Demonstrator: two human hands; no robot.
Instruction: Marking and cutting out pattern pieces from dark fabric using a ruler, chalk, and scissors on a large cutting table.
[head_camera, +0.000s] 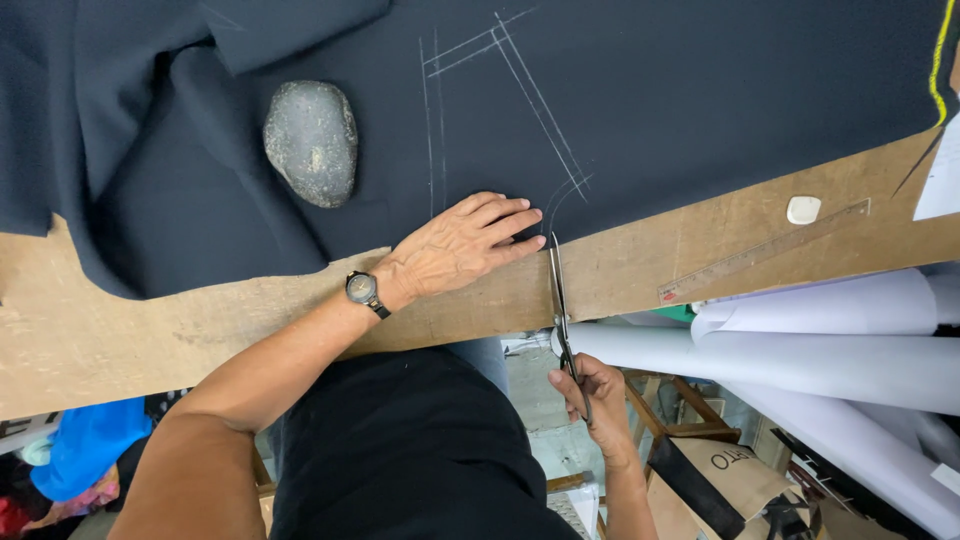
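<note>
In the head view we count one pair of scissors (563, 310), one sheet of dark fabric (640, 90), one grey stone (311, 142), one wooden ruler (762, 252), one white piece of tailor's chalk (803, 209) and one wristwatch (362, 289). We also count several rolls of white paper (800, 345) below the table edge, at least three, though we cannot fix the exact number because they overlap and run out of frame. The scissors lie with their long axis nearly straight away from the person, crossing the bare front strip of the wooden table (130, 320); the tips point toward the fabric and meet its near edge just beside the chalked curve, and the handles hang off the table edge toward the person. The blades appear nearly together, but we cannot tell this with certainty, since they show only as a thin line. Our right hand (598, 395) is below the table edge, its fingers curled closed through and around the scissor handles. Our left hand (462, 246) lies flat, palm down, fingers extended and close together, pressing the fabric edge just left of the blade tips; the fingertips point toward the blades. The stone rests on the fabric, well apart from the left hand. The ruler lies tilted on the bare wood to the right, with the chalk just above it.
</note>
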